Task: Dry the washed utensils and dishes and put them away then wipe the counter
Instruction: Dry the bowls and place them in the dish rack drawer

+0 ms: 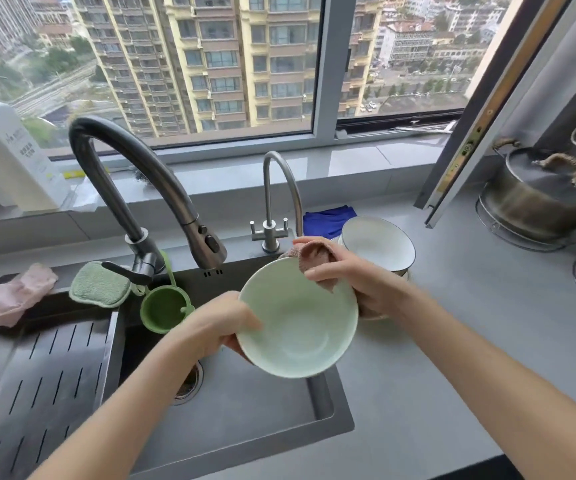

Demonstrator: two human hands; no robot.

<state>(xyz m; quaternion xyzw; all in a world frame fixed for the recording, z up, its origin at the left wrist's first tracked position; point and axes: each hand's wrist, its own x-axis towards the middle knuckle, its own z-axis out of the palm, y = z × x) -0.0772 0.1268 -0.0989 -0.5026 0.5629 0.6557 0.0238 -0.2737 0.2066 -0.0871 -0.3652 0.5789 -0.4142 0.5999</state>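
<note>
We record a pale green bowl (300, 327) held in the air over the right side of the sink (245, 403), tilted so that its inside faces the camera. The left hand (222, 323) grips the bowl's left rim, thumb curled over the inner edge and fingers beneath. The right hand (352, 275) pinches a pinkish-brown cloth (314, 258) against the bowl's upper right rim; its fingers are bent round the cloth, part of which drapes over the edge into the bowl.

Just behind the right hand, a white bowl (376, 244) with a dark rim sits on the grey counter (452, 341), apparently on top of other dishes; we cannot tell how many. A folded blue cloth (328, 220) lies behind it, beside the small tap (276, 202).

The large dark faucet (134, 174) arches over the basin. At its base lie a green sponge (99, 284) and a green cup-shaped holder (163, 311) hanging at the sink wall. Pink gloves (9, 299) rest at the far left, above a slotted draining tray (37, 375). A white bottle (5, 157) stands on the window sill. A lidded steel pot (539, 199) sits on a wire stand at the far right
</note>
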